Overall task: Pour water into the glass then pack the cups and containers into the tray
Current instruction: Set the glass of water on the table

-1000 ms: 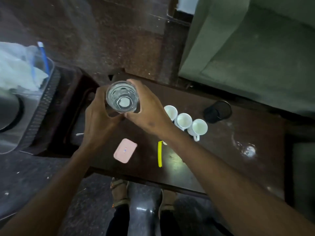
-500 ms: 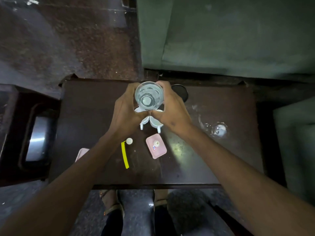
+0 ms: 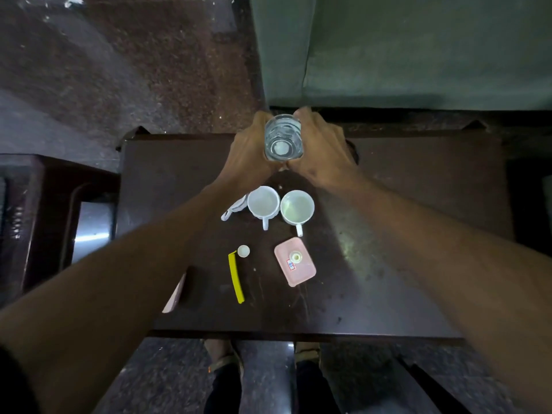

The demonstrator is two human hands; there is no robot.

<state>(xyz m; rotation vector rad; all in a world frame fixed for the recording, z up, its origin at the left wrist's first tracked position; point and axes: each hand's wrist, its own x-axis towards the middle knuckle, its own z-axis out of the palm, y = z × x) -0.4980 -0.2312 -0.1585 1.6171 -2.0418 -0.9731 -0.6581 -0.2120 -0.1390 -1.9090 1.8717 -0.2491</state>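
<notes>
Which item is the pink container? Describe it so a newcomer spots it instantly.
Start at the dark wooden table and find the two white cups near its middle. Just nearer the person lies the pink container: a flat rounded rectangle, the only one bearing a small sticker on its lid.

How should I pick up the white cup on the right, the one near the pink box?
Take the right-hand white cup by its little handle, which points toward you at the table's near side. Come from that near edge; the other white cup stands close on its left, leaving little room for fingers there. It stands upright and looks empty, so lifting straight up should be safe. Avoid bumping the pink container nearby.
</notes>
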